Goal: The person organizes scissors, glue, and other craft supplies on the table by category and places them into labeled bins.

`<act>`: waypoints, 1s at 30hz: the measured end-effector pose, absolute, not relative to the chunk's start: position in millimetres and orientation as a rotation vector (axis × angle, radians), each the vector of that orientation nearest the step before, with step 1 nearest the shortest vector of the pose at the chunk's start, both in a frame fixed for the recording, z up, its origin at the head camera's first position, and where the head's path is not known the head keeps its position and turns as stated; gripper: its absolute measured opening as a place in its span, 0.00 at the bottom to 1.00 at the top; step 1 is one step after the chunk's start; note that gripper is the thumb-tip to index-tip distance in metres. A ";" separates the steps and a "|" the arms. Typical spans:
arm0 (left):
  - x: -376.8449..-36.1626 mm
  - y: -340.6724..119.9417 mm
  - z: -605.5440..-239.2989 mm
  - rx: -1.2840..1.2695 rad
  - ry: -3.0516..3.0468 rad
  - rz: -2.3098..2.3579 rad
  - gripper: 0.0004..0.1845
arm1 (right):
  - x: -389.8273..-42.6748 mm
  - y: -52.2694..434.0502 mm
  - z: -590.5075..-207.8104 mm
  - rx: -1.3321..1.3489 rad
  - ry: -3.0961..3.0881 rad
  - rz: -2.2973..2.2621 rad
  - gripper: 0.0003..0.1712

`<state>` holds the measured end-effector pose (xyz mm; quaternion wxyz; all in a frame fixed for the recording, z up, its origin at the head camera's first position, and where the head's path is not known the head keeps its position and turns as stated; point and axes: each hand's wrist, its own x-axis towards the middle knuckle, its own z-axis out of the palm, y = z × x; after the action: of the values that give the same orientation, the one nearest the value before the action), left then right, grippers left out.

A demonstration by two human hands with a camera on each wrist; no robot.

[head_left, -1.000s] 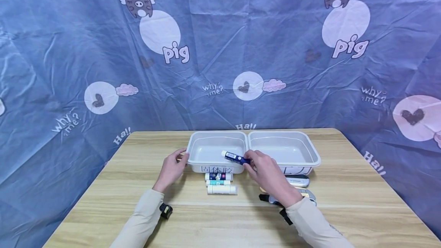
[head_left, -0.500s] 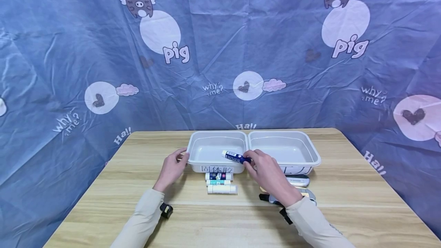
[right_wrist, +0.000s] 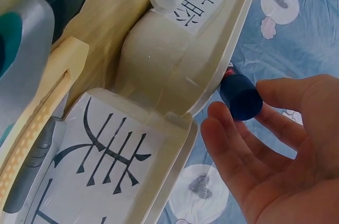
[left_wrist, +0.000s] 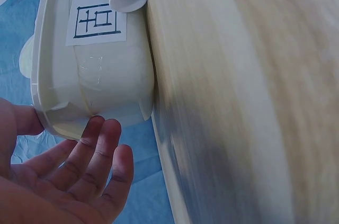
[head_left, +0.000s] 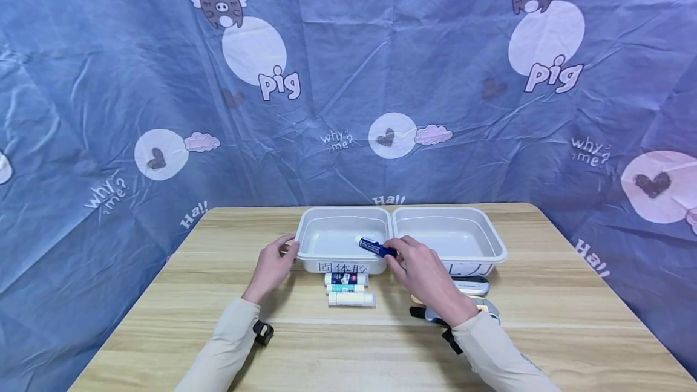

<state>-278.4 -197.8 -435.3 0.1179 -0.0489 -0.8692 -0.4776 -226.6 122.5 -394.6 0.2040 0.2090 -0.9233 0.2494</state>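
My right hand (head_left: 422,268) pinches a dark blue glue stick (head_left: 373,247) by one end, above the near right part of the left white box (head_left: 340,266). In the right wrist view, thumb and fingers close on the blue end of the stick (right_wrist: 241,97). My left hand (head_left: 274,266) rests against that box's left side, thumb at the rim and fairly straight fingers touching the wall (left_wrist: 114,91). Several more glue sticks lie in front of it: a dark-labelled one (head_left: 346,279), a teal-labelled one (head_left: 345,289) and a white one (head_left: 351,300).
A second white box (head_left: 474,268) adjoins on the right, its paper label partly behind my right hand. Several utility knives, among them a black-and-grey one (head_left: 472,286), lie before it, partly covered by my right arm. A blue patterned cloth (head_left: 348,77) hangs behind the wooden table (head_left: 305,349).
The glue stick's white end has tipped lower into the left box and shifted slightly right. Both hands stay almost where they were.
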 end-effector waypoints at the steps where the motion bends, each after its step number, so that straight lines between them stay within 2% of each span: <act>1: -278.3 -197.6 -435.1 -0.142 -2.544 -1.396 0.20 | -226.6 122.5 -394.4 0.584 -2.574 0.695 0.12; 30: -278.0 -197.1 -433.8 -0.142 -2.546 -1.394 0.20 | -227.5 125.0 -393.8 0.608 -2.547 0.652 0.15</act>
<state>-278.0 -197.1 -433.8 0.1174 -0.0486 -0.8701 -0.4762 -227.5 125.0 -393.8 0.2196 0.2200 -0.9208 0.2358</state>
